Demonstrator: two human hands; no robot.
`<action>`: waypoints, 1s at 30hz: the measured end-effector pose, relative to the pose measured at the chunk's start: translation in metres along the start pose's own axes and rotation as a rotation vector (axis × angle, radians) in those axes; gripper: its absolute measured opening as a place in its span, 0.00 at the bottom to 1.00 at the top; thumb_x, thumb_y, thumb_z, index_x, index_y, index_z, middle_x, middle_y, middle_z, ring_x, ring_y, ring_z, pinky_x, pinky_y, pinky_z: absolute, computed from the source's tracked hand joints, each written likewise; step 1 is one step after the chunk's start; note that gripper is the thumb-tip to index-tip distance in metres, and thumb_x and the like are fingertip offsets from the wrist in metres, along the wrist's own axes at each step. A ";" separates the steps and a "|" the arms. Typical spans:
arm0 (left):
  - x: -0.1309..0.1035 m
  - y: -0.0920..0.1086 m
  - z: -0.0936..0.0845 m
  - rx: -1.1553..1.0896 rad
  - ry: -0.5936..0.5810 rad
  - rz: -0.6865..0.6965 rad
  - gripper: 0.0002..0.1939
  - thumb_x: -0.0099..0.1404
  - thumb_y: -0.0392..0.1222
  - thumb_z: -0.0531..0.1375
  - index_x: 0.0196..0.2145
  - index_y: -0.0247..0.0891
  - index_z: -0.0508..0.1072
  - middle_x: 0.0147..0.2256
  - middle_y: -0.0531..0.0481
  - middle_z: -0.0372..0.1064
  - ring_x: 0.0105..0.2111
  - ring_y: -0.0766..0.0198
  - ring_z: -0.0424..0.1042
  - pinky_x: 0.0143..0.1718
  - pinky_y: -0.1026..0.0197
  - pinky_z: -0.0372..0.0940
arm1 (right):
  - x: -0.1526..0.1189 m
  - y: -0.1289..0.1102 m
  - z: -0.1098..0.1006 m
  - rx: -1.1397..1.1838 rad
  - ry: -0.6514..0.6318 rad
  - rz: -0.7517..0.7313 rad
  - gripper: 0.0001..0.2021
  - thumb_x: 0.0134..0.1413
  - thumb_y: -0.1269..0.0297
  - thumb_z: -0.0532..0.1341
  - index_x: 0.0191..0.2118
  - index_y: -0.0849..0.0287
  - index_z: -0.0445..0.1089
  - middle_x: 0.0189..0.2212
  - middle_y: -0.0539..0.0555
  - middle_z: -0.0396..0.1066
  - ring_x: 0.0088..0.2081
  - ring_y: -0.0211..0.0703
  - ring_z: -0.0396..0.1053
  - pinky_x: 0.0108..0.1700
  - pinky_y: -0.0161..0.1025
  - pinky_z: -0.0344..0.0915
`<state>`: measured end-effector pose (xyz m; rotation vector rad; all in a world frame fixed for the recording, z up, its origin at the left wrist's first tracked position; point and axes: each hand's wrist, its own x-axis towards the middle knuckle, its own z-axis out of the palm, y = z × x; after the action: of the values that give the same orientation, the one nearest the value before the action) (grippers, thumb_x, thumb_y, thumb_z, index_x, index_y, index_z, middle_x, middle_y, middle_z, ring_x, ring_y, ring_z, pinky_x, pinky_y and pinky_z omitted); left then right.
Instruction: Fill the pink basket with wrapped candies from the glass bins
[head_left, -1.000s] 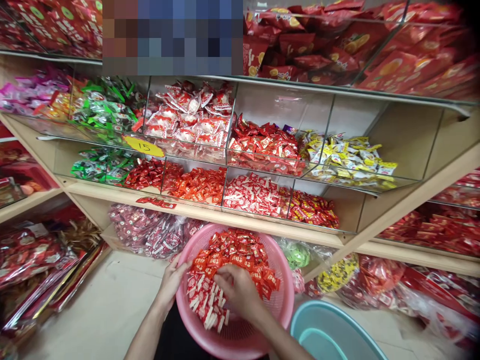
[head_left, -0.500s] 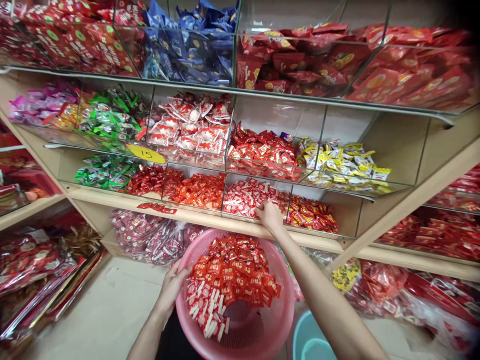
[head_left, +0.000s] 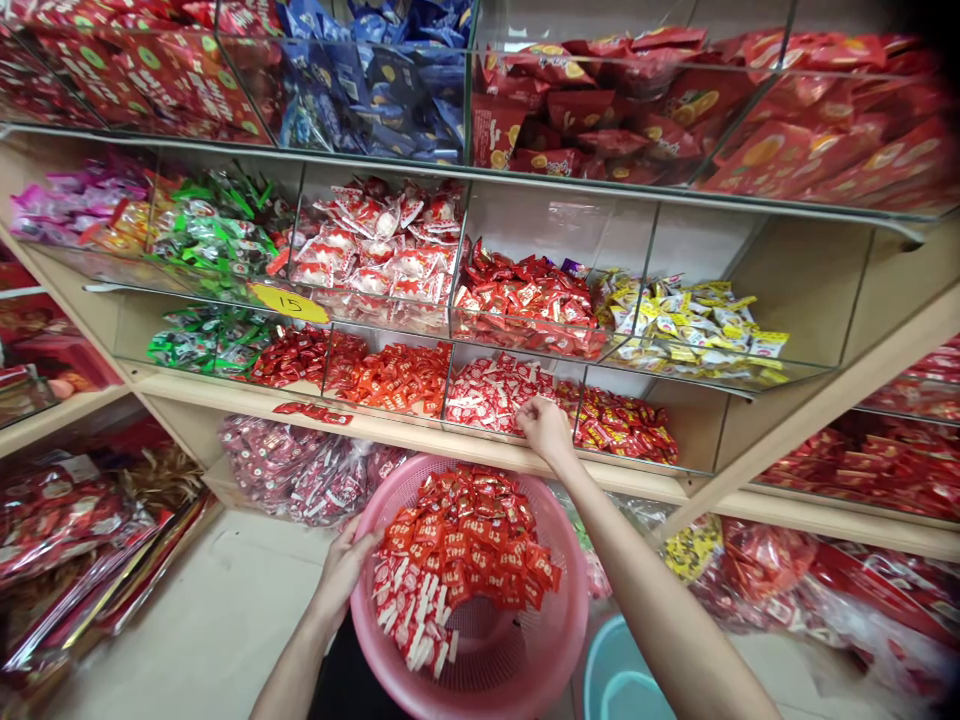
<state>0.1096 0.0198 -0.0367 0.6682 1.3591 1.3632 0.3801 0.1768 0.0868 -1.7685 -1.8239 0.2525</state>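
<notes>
My left hand (head_left: 345,575) grips the left rim of a round pink plastic basket (head_left: 568,600), thumb over the edge. Inside the basket lie a heap of red-wrapped candies (head_left: 472,545) and, lower left, a smaller pile of red-and-white wrapped candies (head_left: 412,620). Beyond the basket, my right hand (head_left: 545,428) is at the front edge of a low glass-fronted bin holding red-and-white candies (head_left: 499,390). Its fingers are curled together; whether a candy or the bin's edge is between them is hidden.
Glass-divided shelves (head_left: 405,425) of wrapped candies rise in front. A yellow tag (head_left: 289,302) marked 15 hangs on one. A light-blue tub (head_left: 626,670) stands right of the basket. Bagged candies (head_left: 300,470) lie under the lowest shelf, with more packets (head_left: 67,520) at left.
The camera view has shifted slightly. My right hand stays at the same bin with its fingers curled, and my left hand keeps its hold on the basket.
</notes>
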 end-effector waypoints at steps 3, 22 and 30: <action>0.001 -0.001 -0.001 0.009 0.000 0.004 0.31 0.48 0.47 0.66 0.50 0.36 0.69 0.39 0.43 0.75 0.40 0.50 0.74 0.44 0.53 0.65 | -0.007 0.004 -0.012 0.211 0.050 -0.096 0.06 0.48 0.66 0.55 0.26 0.59 0.67 0.26 0.52 0.71 0.29 0.39 0.66 0.34 0.35 0.60; 0.001 -0.009 -0.002 -0.073 -0.081 0.030 0.34 0.48 0.47 0.66 0.53 0.38 0.67 0.39 0.45 0.75 0.35 0.55 0.74 0.39 0.57 0.65 | -0.190 -0.042 0.082 0.983 -0.521 0.063 0.03 0.41 0.69 0.55 0.23 0.56 0.58 0.16 0.45 0.61 0.19 0.35 0.60 0.22 0.32 0.56; -0.001 -0.009 -0.001 -0.048 -0.069 0.046 0.31 0.51 0.45 0.64 0.53 0.36 0.66 0.39 0.45 0.75 0.38 0.53 0.74 0.39 0.58 0.66 | -0.218 -0.049 0.083 0.822 -0.492 -0.015 0.06 0.43 0.73 0.55 0.22 0.57 0.57 0.16 0.43 0.57 0.18 0.32 0.56 0.21 0.30 0.51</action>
<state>0.1112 0.0162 -0.0447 0.7124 1.2594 1.3922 0.2846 -0.0169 -0.0144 -1.1512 -1.6578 1.3138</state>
